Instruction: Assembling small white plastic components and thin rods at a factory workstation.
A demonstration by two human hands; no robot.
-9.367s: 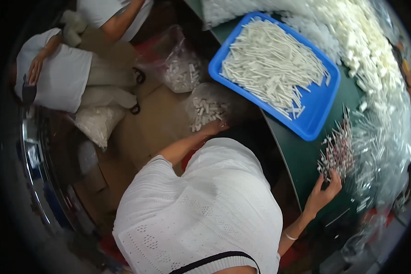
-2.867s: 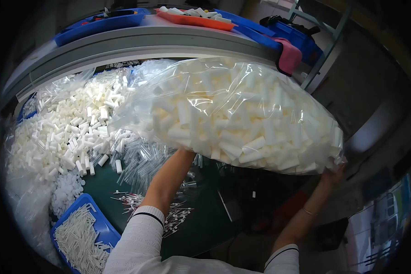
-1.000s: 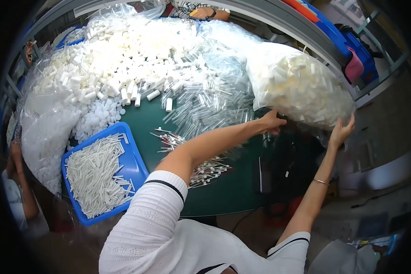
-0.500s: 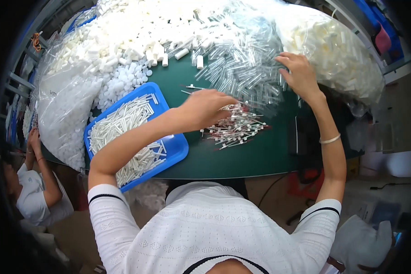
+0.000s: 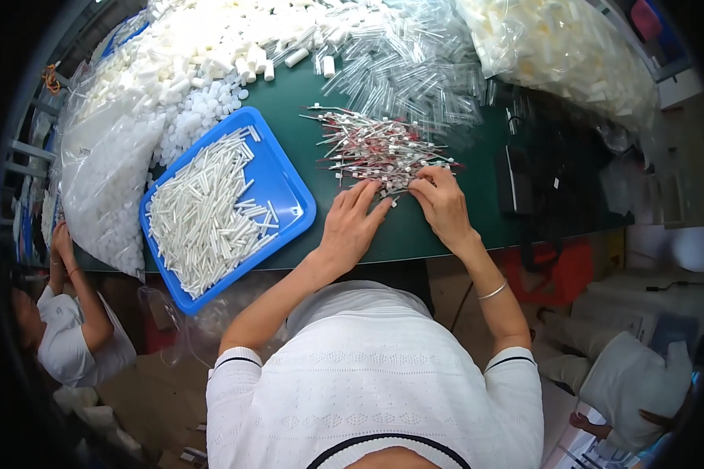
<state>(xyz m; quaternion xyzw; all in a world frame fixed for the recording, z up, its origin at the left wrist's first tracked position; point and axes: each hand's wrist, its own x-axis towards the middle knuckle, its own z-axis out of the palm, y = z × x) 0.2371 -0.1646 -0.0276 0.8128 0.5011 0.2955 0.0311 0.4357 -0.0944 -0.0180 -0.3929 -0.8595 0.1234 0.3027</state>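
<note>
A loose pile of thin sticks with small white pieces and red parts [image 5: 383, 144] lies on the green table. At its near edge my left hand [image 5: 350, 227] reaches in from the left, thumb and fingers a little apart, fingertips touching the sticks. Facing it, my right hand [image 5: 446, 207] has its fingers bent and drawn together at the pile's near right edge; whatever is between them is too small to make out. Left of my hands, a blue tray [image 5: 296, 199] holds many short white tubes [image 5: 203, 215].
Clear plastic tubes [image 5: 414, 62] lie heaped beyond the pile. White cylinders [image 5: 211, 39] and white round caps [image 5: 203, 117] spread at the far left beside a clear bag [image 5: 105, 172]. Another full bag [image 5: 555, 55] sits far right, a dark box [image 5: 514, 180] nearer. Other people are at both sides.
My left hand has drawn back from over the pile toward the table's near edge. My right hand has come from the clear tubes to the pile's near edge. The view has shifted slightly.
</note>
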